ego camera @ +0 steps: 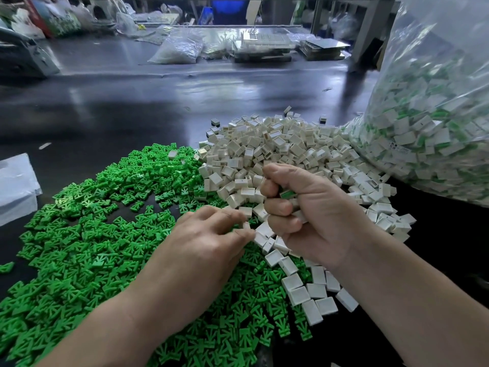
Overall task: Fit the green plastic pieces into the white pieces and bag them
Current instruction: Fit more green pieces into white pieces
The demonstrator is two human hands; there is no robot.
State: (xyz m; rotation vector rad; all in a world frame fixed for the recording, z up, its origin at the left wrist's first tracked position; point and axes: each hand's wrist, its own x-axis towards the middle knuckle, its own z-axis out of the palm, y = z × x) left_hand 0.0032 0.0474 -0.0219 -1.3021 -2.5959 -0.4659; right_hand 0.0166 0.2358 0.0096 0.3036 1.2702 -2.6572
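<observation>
Where the piles meet, white piece point(246, 225) sits pinched at left grip point(207, 247) fingertips; long axis unreadable. Clenched on fitted pieces point(300, 216), right grip point(317, 215) shows one green end point(287, 194) facing left, probably hoarding a handful for bag point(428, 107). On bench point(132, 102): green pile point(92, 234) left, white pile point(277, 149) centre.

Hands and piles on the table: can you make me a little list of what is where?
left hand: pinches a small white piece
right hand: grips a handful of pieces, green showing
green pieces: flat pile, left
white pieces: heap, middle, beside the bag
bag: clear, right, holds white-and-green pieces
</observation>
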